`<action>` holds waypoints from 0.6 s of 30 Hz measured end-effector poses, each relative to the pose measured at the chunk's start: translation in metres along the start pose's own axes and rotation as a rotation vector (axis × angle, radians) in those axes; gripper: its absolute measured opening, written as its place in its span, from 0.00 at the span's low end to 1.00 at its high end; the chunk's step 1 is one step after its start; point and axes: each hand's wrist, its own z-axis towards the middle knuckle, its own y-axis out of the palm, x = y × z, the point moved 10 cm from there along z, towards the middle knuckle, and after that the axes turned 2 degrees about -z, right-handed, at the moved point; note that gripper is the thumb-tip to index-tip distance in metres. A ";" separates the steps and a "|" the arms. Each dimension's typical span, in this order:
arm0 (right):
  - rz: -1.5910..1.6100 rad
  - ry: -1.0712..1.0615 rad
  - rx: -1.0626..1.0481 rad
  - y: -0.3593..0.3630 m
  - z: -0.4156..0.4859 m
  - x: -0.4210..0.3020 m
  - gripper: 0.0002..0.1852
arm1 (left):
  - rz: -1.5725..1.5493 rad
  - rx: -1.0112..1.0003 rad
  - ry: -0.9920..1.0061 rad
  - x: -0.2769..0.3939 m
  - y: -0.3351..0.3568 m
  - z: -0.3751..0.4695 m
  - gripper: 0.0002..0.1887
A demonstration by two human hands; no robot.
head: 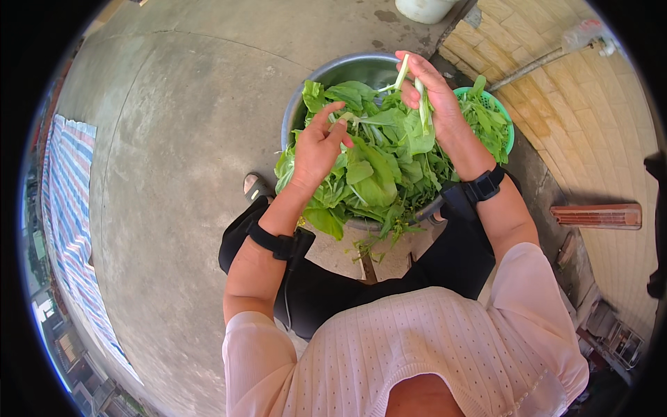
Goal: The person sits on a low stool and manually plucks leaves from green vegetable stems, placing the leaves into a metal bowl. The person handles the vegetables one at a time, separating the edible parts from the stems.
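Observation:
A wide metal basin (289, 115) stands before me, heaped with leafy greens (372, 180) that spill over its near rim. Above the basin's far right side, my right hand (433, 88) grips a few pale green stems (421, 99), with a leaf hanging below the palm. My left hand (319, 148) is over the left part of the heap, thumb and forefinger around a pale stem end (346, 119); whether they pinch it is unclear. Some thin sprigs with small yellow flowers (388, 237) hang at the front.
A green plastic basket (509, 122) with more greens stands right of the basin, near a tiled wall (568, 114). Farther off is a white bucket (424, 10). A reddish-brown slotted object (596, 216) is by the wall. A striped sheet (73, 208) lies left on the concrete floor (172, 156).

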 end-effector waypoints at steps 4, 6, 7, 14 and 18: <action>-0.347 -0.015 -0.104 0.019 -0.018 -0.001 0.15 | -0.151 -0.091 -0.072 0.004 0.005 -0.001 0.11; -0.440 0.012 -0.179 0.029 -0.025 0.005 0.14 | -0.240 -0.161 -0.120 0.006 0.012 -0.005 0.11; -0.490 0.022 -0.217 0.034 -0.028 0.007 0.14 | -0.292 -0.192 -0.145 0.007 0.017 -0.007 0.10; -0.520 0.130 -0.351 0.048 -0.038 0.029 0.13 | -0.454 -0.417 -0.244 0.011 0.037 -0.017 0.13; -0.526 0.111 -0.414 0.056 -0.041 0.031 0.12 | -0.521 -0.482 -0.244 0.012 0.041 -0.020 0.14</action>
